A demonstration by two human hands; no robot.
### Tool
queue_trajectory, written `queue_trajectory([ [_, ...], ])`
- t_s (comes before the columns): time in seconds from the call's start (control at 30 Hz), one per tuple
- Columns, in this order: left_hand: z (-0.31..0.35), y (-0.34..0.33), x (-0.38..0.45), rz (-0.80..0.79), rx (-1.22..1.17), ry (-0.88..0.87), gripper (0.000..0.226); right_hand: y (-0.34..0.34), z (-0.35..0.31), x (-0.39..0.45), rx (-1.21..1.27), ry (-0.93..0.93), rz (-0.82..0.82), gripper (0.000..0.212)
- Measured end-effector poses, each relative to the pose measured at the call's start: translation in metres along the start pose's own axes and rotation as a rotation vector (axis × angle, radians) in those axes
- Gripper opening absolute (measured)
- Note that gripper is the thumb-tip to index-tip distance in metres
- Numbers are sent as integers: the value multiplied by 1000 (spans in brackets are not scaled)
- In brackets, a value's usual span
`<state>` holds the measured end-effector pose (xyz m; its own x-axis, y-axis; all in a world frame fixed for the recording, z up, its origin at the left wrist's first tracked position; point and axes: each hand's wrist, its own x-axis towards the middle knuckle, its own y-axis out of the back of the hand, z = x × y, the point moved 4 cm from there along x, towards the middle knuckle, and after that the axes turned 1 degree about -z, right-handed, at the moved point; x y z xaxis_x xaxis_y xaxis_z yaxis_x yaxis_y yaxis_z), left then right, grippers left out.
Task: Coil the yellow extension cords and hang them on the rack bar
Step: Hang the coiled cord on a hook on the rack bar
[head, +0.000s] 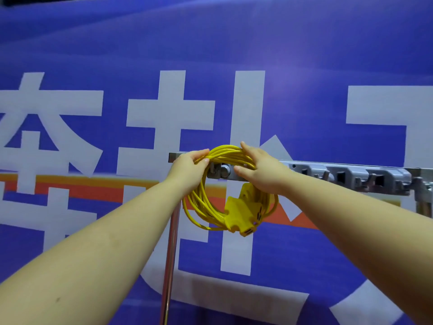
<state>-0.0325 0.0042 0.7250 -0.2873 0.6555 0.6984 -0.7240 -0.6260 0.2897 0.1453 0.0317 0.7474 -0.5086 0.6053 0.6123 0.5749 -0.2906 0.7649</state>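
A coiled yellow extension cord [206, 207] hangs in loops at the left end of the grey rack bar [351, 175]. Its yellow plug block [241, 216] dangles at the lower right of the coil. My left hand [188, 166] grips the top left of the coil, fingers and thumb curled round the strands. My right hand [260, 170] holds the top right of the coil, fingers over the strands and thumb below. The coil's top lies over a round knob [225, 170] on the bar. Whether the coil rests on a hook is hidden by my hands.
The rack bar runs right with several grey holders and hooks [377, 179] along it. A shiny metal post [169, 266] stands below the bar's left end. A blue banner with large white characters [164, 113] fills the background.
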Motion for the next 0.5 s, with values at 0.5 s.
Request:
queue_trajectory([
  [0.5, 95, -39, -99, -254, 1048, -555, 59, 38, 14, -114, -390, -114, -153, 69],
])
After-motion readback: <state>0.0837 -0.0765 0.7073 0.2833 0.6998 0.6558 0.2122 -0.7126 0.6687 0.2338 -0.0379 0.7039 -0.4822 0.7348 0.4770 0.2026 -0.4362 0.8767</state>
